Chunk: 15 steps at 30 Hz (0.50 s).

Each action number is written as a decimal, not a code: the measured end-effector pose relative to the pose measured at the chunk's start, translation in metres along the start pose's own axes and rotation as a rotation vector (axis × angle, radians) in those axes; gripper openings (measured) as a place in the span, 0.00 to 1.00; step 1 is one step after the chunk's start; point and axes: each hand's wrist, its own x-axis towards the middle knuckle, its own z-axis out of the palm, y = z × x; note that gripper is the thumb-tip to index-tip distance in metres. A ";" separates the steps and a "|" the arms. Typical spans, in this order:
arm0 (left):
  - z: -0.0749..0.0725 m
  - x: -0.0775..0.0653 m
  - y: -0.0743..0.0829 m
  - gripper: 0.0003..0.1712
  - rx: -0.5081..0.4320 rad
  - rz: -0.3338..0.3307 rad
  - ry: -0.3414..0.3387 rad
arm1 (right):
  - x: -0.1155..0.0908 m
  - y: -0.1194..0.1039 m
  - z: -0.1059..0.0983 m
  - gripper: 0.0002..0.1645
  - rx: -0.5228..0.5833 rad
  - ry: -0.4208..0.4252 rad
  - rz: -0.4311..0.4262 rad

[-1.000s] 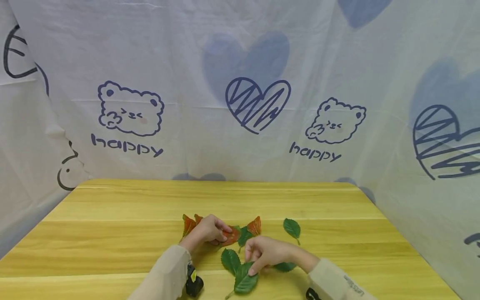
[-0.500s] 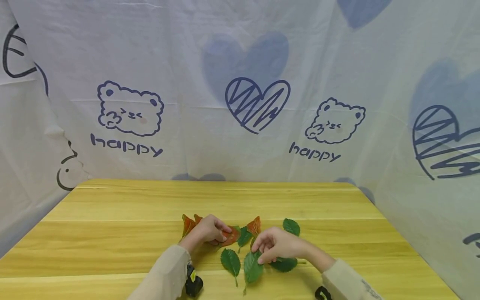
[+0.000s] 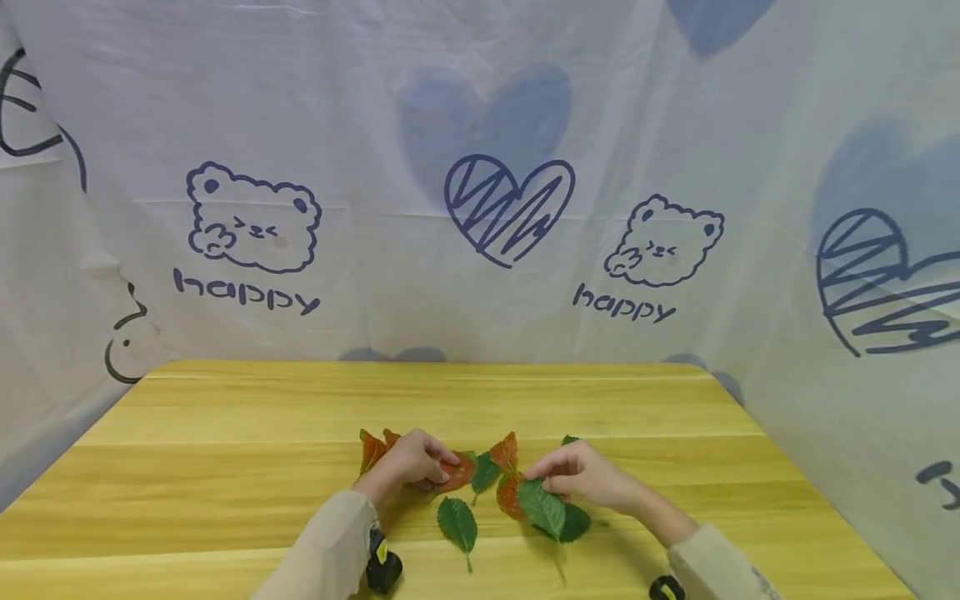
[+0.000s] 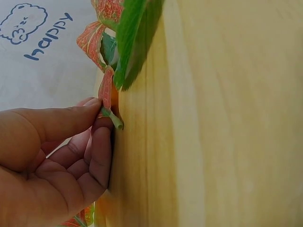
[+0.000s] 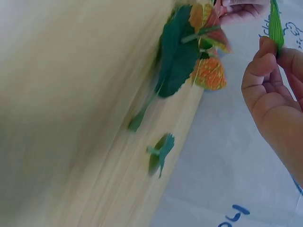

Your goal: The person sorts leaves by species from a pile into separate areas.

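Note:
My left hand pinches a red leaf low over the table; in the left wrist view, thumb and fingertips hold this red leaf by its stem end. My right hand pinches a green leaf between thumb and fingers, raised off the wood. Its edge faces the right wrist camera, where the green leaf looks like a narrow blade. Behind it lie a red leaf and another green leaf, both partly covered. A single green leaf rests between the two hands.
On the yellow wooden table, red leaves show behind the left hand. A green leaf and an upright red leaf are between the hands. One green leaf is mostly hidden by the right hand. A printed curtain hangs behind.
The right hand has lifted the green leaf and moved right and away from the person, uncovering a red leaf. The left hand keeps its grip, almost still.

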 end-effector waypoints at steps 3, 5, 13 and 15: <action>-0.001 0.000 0.000 0.12 -0.009 -0.010 0.002 | -0.004 0.002 -0.005 0.12 -0.028 0.055 0.022; -0.001 0.000 0.000 0.12 -0.006 -0.009 0.004 | -0.007 0.002 -0.009 0.11 -0.048 0.096 0.040; 0.000 -0.002 0.002 0.11 0.015 -0.009 0.019 | -0.018 0.006 -0.024 0.16 -0.120 0.250 0.087; 0.000 -0.003 0.002 0.11 0.017 -0.007 0.020 | -0.020 0.008 -0.027 0.20 -0.109 0.277 0.110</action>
